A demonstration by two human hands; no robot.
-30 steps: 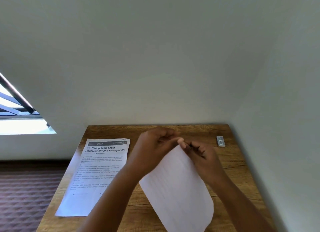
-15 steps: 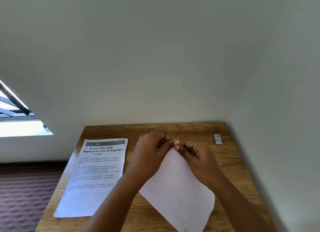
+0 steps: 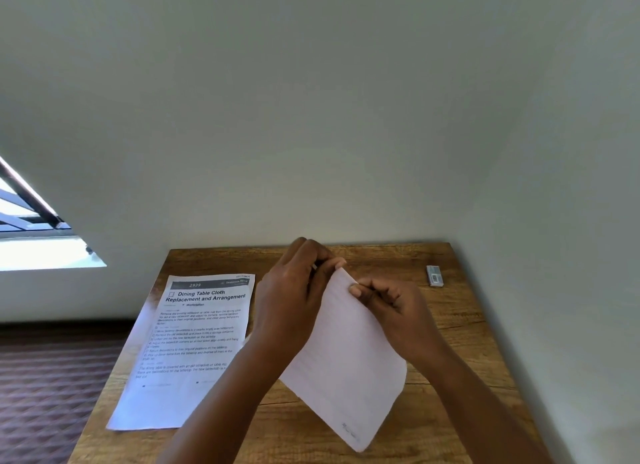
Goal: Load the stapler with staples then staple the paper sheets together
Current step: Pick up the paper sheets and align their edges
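Two hands, left hand [image 3: 294, 300] and right hand [image 3: 398, 311], pinch a paper sheet [image 3: 349, 363] over the wooden table [image 3: 460, 332]

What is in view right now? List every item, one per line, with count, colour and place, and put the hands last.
held paper: count unclear, at least one white sheet, lifted and tilted above the middle of the table, top corner between both hands
printed sheet: one, white with black text, flat on the table's left part, its lower left corner past the edge
small box: one, grey with a barcode label, far right corner of the table
table: one, brown wood, against the wall
wall: pale grey-green, behind and right of the table
window: one, bright with a dark frame, far left
floor: dark reddish pattern, lower left
left hand: grips the paper's top corner; a small metallic glint shows at its fingers
right hand: pinches the paper's edge just below that corner
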